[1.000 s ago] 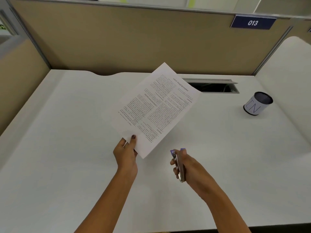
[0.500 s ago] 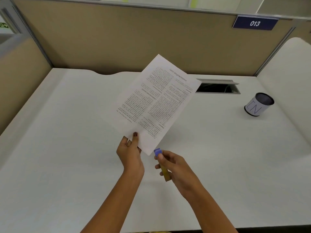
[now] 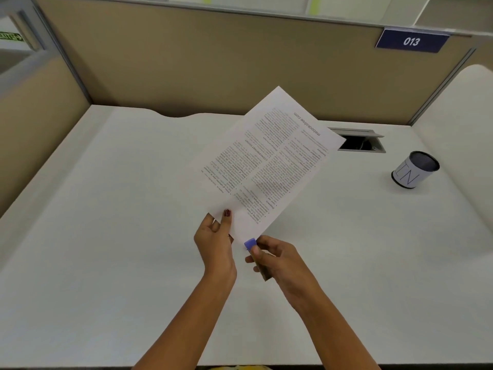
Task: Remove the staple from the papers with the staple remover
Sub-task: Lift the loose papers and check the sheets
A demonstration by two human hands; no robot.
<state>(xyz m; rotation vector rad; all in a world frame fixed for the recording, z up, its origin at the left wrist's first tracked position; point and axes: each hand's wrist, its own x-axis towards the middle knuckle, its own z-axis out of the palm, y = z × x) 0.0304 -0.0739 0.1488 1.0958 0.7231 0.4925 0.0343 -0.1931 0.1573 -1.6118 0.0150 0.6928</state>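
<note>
From the head camera we look down on both forearms, which reach in from the near edge and converge over the middle of the white desk [image 3: 106, 236].

The left hand [image 3: 216, 241] is raised off the desk with its back towards us. Its thumb [image 3: 227, 214] lies flat on the printed face of the papers [image 3: 269, 166], with the other fingers tucked behind, so it pinches the sheets close to their near corner. The papers stand tilted in the air, fanning away to the far right, and the print reads upside down to us.

The right hand [image 3: 280, 259] sits just right of the left, the two nearly touching. Its fingers are curled round the staple remover [image 3: 250, 244], with the thumb laid along the tool's near side. The remover's purple tip points up and away from us and meets the lowest corner of the papers, right beside the left palm. Its darker body runs back under the right fingers. We cannot make out the staple itself, nor whether the tip has bitten onto it.

Well apart to the far right stands a pen cup [image 3: 414, 169]. A cable slot [image 3: 358, 141] is cut into the desk behind the papers. A sign reading 013 [image 3: 412, 41] hangs on the beige partition [image 3: 213, 62].
</note>
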